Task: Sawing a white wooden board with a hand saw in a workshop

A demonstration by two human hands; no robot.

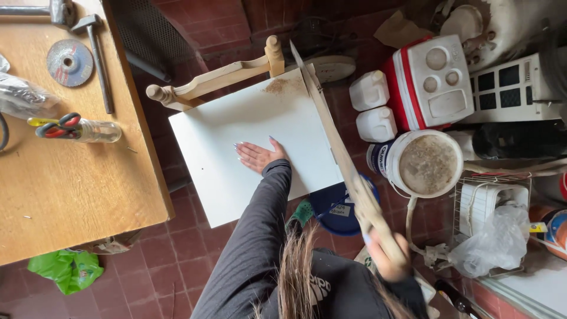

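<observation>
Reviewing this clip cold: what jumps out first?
A white board lies across a wooden chair at centre, the left hand pressed flat on it. The right hand grips a hand saw along the board's right edge, sawdust near the far corner.

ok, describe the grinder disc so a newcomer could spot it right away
Start at the wooden table on the left side of the view and go to its top corner. The grinder disc lies flat there, just left of a hammer with a long metal handle. It is the only round thing on the table: grey, with a centre hole.
</observation>
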